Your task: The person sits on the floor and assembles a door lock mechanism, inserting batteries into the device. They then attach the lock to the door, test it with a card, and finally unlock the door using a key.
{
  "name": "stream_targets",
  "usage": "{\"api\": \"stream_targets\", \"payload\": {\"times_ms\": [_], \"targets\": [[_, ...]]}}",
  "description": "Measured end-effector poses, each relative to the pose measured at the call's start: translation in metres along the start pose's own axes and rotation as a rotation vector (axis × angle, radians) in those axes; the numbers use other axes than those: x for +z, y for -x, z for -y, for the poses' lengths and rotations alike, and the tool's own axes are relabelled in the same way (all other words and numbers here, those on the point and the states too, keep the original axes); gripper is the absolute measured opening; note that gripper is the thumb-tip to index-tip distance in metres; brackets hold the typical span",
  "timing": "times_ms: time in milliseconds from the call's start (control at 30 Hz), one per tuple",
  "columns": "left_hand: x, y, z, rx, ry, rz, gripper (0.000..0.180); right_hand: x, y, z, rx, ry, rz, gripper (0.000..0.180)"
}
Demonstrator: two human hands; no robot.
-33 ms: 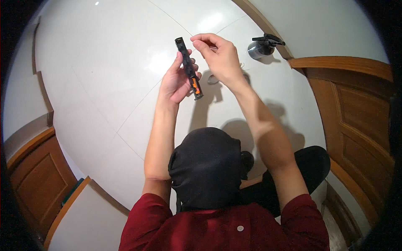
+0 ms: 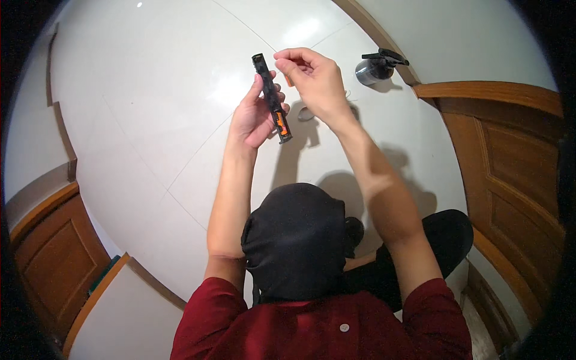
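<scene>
Left hand point(image 2: 255, 114) grips black tool point(image 2: 272, 99) upright; right hand point(image 2: 315, 78) pinches above.

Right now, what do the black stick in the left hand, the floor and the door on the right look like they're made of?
The black stick in the left hand looks like matte moulded plastic, with an orange insert near its lower end; that is a guess from the dull surface. The floor looks like glossy white tile: it mirrors the lamps and shows thin joint lines. The door looks like varnished brown wood with raised panels.
</scene>
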State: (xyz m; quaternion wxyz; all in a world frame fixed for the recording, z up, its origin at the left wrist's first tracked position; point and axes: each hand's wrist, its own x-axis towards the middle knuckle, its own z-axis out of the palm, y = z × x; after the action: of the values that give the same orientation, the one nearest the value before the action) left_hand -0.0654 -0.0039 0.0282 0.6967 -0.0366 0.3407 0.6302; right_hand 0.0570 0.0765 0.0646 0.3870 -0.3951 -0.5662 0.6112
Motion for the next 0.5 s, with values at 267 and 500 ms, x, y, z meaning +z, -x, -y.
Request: {"api": "stream_targets", "payload": {"times_ms": [267,500], "targets": [[0.007,0.005,0.004,-0.029,-0.062,-0.023,0.034,0.011,0.008,0.001,-0.157,0.254,-0.056,0.009],[0.007,-0.001,0.005,-0.052,-0.133,0.03,0.037,-0.001,0.006,-0.019,-0.471,0.535,-0.037,0.016]]}}
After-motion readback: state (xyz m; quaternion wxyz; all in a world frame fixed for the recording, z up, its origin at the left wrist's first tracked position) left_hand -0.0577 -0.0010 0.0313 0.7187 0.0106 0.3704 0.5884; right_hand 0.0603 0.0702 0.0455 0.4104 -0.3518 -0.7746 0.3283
